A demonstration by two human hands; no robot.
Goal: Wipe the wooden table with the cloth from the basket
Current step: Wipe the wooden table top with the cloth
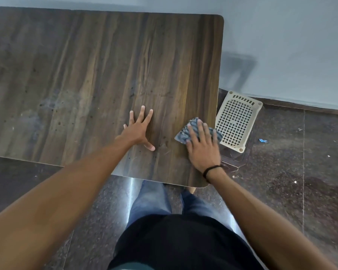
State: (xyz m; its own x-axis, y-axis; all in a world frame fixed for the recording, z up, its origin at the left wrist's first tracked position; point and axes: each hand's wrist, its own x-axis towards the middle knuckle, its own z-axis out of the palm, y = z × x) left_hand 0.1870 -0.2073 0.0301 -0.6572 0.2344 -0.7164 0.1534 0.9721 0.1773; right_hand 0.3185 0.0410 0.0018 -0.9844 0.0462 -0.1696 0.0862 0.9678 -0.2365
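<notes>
A dark wooden table [98, 75] fills the upper left of the head view, dusty and speckled in places. Near its right edge lies a grey-blue patterned cloth [182, 134], folded flat. My right hand [202, 147] presses on the cloth with straight fingers, covering most of it. My left hand [140, 129] rests flat on the bare wood to the left of the cloth, fingers spread. A cream perforated plastic basket [236, 121] stands on the floor just beyond the table's right edge.
Dark speckled stone floor [293, 172] surrounds the table on the right and front. A pale blue wall [291, 45] runs behind the basket. A small blue scrap [262, 140] lies on the floor to the right. My legs stand at the table's near right corner.
</notes>
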